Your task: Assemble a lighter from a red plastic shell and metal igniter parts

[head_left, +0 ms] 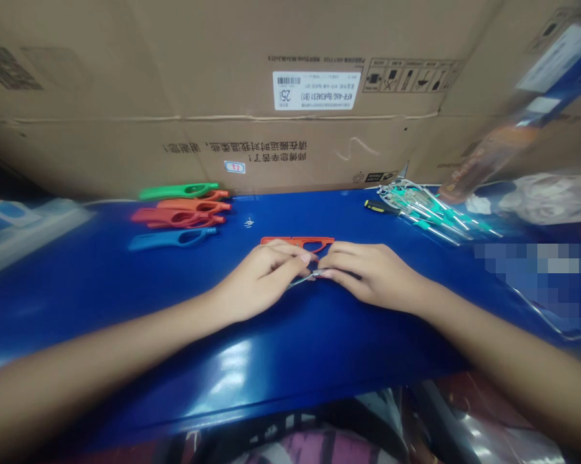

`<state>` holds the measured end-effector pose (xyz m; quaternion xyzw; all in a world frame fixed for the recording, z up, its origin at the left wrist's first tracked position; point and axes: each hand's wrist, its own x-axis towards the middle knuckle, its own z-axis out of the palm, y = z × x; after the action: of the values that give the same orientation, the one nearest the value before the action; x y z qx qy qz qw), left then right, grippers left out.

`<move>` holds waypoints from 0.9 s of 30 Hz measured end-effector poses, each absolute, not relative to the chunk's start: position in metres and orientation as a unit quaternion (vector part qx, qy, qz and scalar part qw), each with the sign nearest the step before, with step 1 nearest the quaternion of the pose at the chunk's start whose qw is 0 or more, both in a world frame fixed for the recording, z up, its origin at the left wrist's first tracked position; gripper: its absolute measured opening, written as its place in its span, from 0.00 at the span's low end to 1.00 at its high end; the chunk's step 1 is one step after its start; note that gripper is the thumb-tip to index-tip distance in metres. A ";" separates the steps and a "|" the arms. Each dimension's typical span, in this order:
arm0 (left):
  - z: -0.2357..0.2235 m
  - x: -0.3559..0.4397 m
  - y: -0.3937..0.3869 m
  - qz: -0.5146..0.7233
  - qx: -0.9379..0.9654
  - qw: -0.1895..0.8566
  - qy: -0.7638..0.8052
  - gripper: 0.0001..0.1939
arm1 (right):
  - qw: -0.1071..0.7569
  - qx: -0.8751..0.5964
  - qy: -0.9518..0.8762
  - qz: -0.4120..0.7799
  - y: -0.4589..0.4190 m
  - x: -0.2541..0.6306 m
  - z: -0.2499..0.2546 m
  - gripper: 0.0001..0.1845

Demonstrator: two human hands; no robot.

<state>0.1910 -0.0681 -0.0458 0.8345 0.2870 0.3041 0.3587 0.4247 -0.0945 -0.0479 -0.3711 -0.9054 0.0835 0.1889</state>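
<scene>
My left hand is closed in a pinch, with a thin silvery wire-like piece coming out under its fingertips. Facing it, my right hand pinches the other end of that piece near a small grey tip. The fingers of both hands nearly meet and hide most of what lies between them. Just behind them lies an orange plastic shell with a finger loop, shaped like a stick lighter's body. Part of it is covered by my hands, so I cannot tell whether they touch it.
At left lie green, red and blue shells. A bundle of metal rods with green parts and a yellow-black screwdriver lie at right. A cardboard box stands behind the blue table. White scraps lie nearby.
</scene>
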 end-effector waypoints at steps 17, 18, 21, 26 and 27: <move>-0.046 0.187 -0.067 0.250 0.842 0.397 0.266 0.11 | 0.203 -0.412 -0.883 0.096 -0.093 0.429 -0.044 0.17; -0.046 0.186 -0.067 0.246 0.839 0.399 0.275 0.11 | 0.207 -0.417 -0.880 0.095 -0.093 0.431 -0.044 0.16; -0.045 0.182 -0.065 0.242 0.842 0.389 0.285 0.10 | 0.227 -0.434 -0.866 0.097 -0.090 0.435 -0.044 0.17; -0.048 0.175 -0.059 0.249 0.857 0.345 0.292 0.10 | 0.241 -0.458 -0.847 0.122 -0.084 0.442 -0.046 0.17; -0.049 0.174 -0.058 0.249 0.856 0.341 0.299 0.09 | 0.235 -0.463 -0.846 0.124 -0.083 0.443 -0.046 0.17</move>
<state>0.1739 -0.0583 -0.0490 0.8557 0.2990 0.2492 0.3409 0.4431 -0.0831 -0.0462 -0.4628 -0.8456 0.1239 0.2354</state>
